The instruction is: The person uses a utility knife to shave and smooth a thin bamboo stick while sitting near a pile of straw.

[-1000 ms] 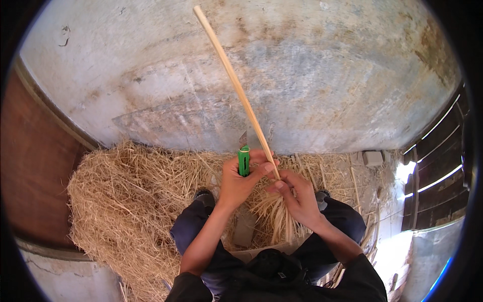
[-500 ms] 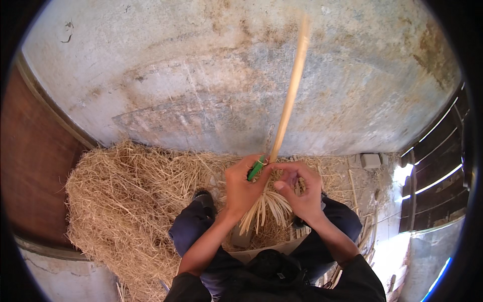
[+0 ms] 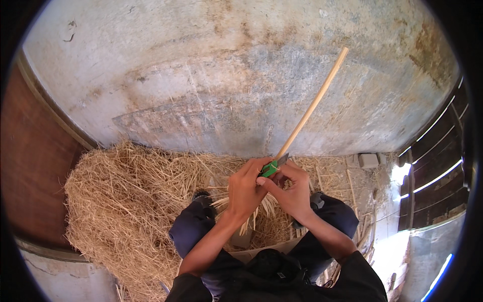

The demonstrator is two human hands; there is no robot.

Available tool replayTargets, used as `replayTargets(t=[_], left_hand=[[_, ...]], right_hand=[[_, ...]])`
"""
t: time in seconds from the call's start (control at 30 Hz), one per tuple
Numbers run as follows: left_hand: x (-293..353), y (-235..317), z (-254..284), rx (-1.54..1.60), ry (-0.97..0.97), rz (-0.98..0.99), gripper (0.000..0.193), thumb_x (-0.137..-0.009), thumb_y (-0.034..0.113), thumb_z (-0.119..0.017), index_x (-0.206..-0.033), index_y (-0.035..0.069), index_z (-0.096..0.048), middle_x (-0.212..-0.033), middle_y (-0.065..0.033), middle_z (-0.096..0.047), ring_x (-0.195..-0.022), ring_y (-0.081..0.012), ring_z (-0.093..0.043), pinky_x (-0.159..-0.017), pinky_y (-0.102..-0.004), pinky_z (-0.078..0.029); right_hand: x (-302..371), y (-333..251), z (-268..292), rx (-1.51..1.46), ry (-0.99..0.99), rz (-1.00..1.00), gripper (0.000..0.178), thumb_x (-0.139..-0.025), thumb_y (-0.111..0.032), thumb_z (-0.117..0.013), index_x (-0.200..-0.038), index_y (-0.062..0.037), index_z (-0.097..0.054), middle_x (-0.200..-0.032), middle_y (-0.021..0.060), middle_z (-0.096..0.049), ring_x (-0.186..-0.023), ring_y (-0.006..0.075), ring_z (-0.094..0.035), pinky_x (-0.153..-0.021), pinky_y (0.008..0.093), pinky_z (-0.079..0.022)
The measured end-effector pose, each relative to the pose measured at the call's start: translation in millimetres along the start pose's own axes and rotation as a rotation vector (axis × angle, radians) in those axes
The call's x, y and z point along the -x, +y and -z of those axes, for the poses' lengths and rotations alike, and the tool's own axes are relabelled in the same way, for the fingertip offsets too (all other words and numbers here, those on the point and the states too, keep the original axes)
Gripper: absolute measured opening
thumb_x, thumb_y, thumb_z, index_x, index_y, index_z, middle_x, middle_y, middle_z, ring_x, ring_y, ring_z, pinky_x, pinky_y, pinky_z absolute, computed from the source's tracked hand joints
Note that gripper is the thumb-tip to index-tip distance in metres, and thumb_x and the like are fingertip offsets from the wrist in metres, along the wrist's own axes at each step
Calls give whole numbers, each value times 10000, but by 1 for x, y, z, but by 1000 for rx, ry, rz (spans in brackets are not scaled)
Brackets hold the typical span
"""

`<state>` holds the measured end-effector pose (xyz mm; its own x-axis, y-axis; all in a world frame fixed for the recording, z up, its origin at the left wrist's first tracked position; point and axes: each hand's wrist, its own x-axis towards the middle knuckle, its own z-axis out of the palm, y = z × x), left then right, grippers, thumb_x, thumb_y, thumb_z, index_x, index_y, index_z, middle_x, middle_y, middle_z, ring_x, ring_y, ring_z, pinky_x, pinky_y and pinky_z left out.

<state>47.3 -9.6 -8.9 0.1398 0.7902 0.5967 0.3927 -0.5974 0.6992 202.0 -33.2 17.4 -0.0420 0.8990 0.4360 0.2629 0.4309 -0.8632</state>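
Note:
A long pale wooden stick [image 3: 314, 103] rises from between my hands and leans to the right. My left hand [image 3: 243, 190] is closed on a green-handled utility knife [image 3: 270, 169], its blade across the stick's lower part. My right hand [image 3: 292, 190] is closed at the stick's base, its thumb reaching to the green handle. Exactly how its fingers grip is partly hidden. Below and between the hands, a bunch of thin pale strips [image 3: 255, 214] hangs; my hands and wrists cover much of it.
A large heap of straw [image 3: 126, 206] lies at the left against the stained wall [image 3: 201, 90]. A grey block [image 3: 368, 161] sits by the wall at the right. My knees flank the work. Dark slatted boards [image 3: 432, 171] stand at the far right, a brown panel [image 3: 37, 166] at the left.
The stick's upper end has swung right and down. My right hand has moved left against my left hand, its loosely curled fingers now closed. The knife has turned, its blade now pointing right.

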Motion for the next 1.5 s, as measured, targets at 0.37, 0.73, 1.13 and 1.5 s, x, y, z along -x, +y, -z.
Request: replayTargets(t=[0.37, 0.73, 1.13, 1.5], left_hand=[[-5, -16, -3, 309, -29, 152, 300, -990, 62, -766, -1281, 14, -712, -1016, -100, -779, -801, -186, -748, -719, -361, -599], [0, 14, 0, 766, -88, 432, 230, -1082, 63, -679, -1292, -18, -725, -952, -35, -671, -693, -93, -636, -602, -262, -516], [7, 23, -9, 573, -227, 346, 288, -1096, 100, -654, -1351, -8, -731, -948, -43, -690, -737, -78, -608, -640, -238, -477], [9, 20, -6, 594, -291, 503, 347, -1182, 210, -505, -1412, 14, -675, -832, 13, -635, -683, -48, -480, -617, -239, -397]], right_hand=[[-38, -26, 42, -445, 503, 49, 312, -1129, -349, -460, -1203, -58, -547, -858, 108, -636, -838, 253, -663, -857, 416, -536], [-55, -6, 71, -588, 15, -160, 189, -1094, -288, -519, -1101, -102, -493, -849, 47, -571, -637, 159, -551, -637, 325, -492], [-40, 12, 75, -398, 52, -225, 241, -1026, -240, -797, -1137, -28, -759, -886, -41, -681, -694, 22, -545, -580, 209, -426], [-40, 24, 98, 347, -123, 265, 326, -1083, -348, -640, -1181, -41, -686, -857, 103, -619, -810, 280, -660, -757, 408, -497]])
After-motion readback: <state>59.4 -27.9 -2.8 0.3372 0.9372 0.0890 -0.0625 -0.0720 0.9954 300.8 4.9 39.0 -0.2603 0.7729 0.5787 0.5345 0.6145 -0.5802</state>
